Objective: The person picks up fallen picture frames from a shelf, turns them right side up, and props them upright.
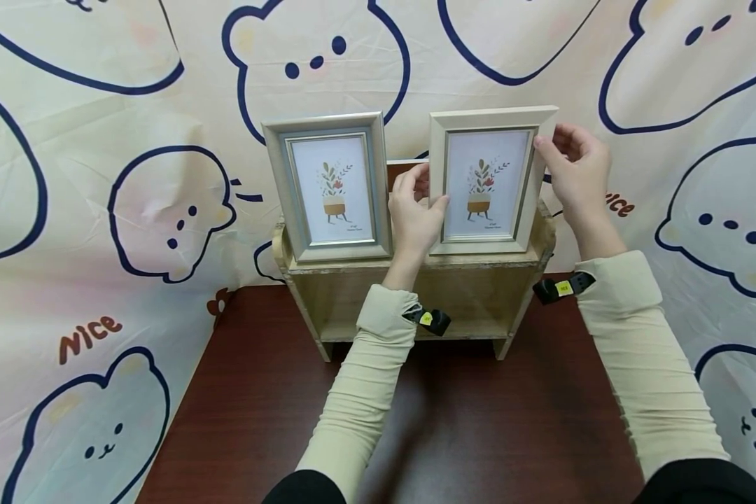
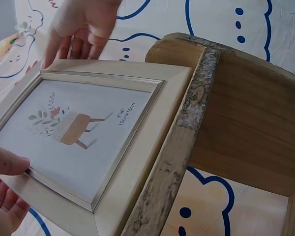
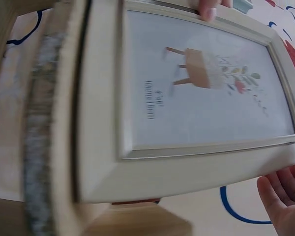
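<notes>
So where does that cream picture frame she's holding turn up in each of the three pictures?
Head view: the cream frame stands right of centre on the wooden shelf, between the left hand and right hand.
Left wrist view: cream frame fills the left half, tilted.
Right wrist view: cream frame fills most of the picture, lying sideways.
Shared landmark: the potted plant print.

A: Item one, colours?
B: Cream frame [image 1: 493, 180], potted-plant print; silver-grey frame [image 1: 329, 187], same print.
A: The rest?
B: Pale wood shelf [image 1: 416, 294]; dark red-brown worktop [image 1: 479, 434]; cream backdrop [image 1: 101, 175], navy-outlined bears.
</notes>
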Available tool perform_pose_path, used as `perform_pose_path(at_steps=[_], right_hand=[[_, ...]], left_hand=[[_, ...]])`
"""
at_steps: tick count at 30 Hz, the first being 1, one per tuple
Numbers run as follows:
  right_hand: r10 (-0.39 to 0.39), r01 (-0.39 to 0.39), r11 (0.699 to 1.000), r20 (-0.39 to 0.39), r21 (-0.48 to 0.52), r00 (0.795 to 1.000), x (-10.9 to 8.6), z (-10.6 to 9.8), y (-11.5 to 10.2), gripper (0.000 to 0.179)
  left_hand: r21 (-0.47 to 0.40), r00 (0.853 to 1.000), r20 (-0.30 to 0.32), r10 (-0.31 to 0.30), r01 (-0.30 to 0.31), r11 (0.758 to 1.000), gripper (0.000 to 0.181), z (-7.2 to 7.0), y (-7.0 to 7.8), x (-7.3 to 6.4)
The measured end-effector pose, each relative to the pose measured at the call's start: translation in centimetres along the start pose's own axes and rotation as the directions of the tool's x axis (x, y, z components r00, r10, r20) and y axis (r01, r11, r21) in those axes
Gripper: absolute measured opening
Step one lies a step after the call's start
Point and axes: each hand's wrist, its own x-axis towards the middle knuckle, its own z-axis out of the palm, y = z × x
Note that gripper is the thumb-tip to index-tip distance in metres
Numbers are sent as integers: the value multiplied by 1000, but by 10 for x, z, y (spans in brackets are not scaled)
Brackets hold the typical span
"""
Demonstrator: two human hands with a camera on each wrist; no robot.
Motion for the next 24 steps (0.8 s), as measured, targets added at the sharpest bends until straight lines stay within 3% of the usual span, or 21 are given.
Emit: perform_pose_path(at_steps=[7,24], right_hand=[[-3,3,1000,0,22,1000,8,-1,-12,31],[12,-10,996,-22,90,1000,11,5,-13,28]], left_hand=[[-18,1000,-4,-19,19,1000,46,1,0,0],[66,999,-16,48,-47,997,45,3,-2,2]])
